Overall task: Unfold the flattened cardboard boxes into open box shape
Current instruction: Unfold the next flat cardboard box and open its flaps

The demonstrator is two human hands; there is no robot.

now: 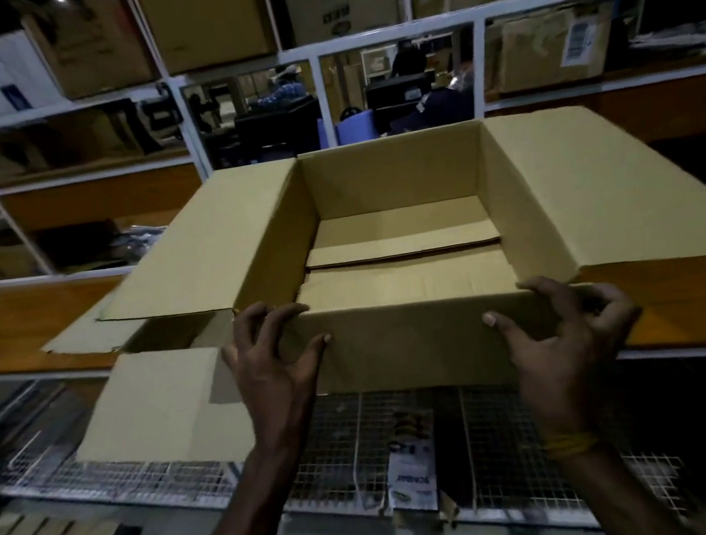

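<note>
A brown cardboard box (394, 187) stands open on the orange-brown counter (7, 328), its bottom flaps folded in and its left and right top flaps spread outward. My left hand (273, 361) grips the near left corner, fingers curled over the rim. At the near right corner my right hand (566, 327) holds the near wall, thumb on its outer face. A second piece of cardboard (156, 406) lies left of the box, hanging over the counter's edge.
White metal shelving (173, 88) with stored cartons stands behind the counter. Wire mesh baskets (339, 461) with a printed packet (412, 478) sit below the counter's front edge. People and monitors show through the shelf gap at the back.
</note>
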